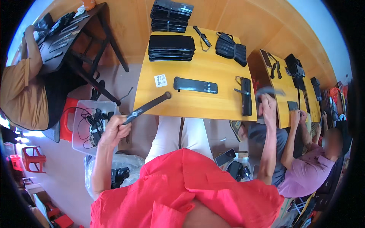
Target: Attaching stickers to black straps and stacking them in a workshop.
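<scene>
At centre-left, the left hand [118,130] grasps a black strap [149,106], best held untwisted; at centre-right, the right hand [267,107] seems clenched on a blurred dark strip [270,91].

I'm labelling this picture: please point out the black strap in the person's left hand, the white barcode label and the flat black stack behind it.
Black strap [147,108]: head view, middle of its length.
White barcode label [161,80]: head view, centre.
Flat black stack [171,43]: head view, top piece.
</scene>
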### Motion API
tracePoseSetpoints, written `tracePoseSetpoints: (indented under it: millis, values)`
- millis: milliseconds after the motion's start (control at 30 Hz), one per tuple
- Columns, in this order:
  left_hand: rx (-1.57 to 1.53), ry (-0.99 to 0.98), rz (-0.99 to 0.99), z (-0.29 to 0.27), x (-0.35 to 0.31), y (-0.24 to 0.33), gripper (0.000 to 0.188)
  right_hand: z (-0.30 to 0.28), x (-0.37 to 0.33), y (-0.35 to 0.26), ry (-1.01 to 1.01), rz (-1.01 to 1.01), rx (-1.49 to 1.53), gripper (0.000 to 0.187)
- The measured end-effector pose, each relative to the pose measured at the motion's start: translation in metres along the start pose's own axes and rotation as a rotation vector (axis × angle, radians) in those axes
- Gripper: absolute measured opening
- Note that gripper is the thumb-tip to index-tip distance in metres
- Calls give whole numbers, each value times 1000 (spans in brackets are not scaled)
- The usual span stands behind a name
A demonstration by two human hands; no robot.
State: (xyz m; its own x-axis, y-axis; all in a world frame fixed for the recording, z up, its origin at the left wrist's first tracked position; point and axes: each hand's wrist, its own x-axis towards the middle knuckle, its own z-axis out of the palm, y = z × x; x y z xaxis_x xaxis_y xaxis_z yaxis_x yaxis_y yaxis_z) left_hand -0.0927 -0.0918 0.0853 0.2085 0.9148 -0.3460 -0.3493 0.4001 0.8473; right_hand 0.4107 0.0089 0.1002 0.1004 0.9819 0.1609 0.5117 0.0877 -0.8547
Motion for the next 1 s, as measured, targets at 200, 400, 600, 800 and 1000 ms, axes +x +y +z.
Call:
tracePoseSetpoints:
  millis: [200, 400, 600, 800, 1000]
  values:
    - [27, -36, 123, 7, 9, -7, 33, 13, 15, -32, -86, -190, -212, 26]
    - [129, 12, 143, 13, 2, -12, 33, 18, 36, -39, 53, -167, -161, 16]
    - [138, 52, 135, 19, 0, -20, 32, 34, 51, -36, 369, -605, -362, 10]
    - [123, 42, 86, 23, -1, -29, 30, 78, 22, 37, 399, -824, -738, 10]
    - [168, 52, 13, 37, -2, -25, 30, 100, -29, 85, 128, -671, -755, 19]
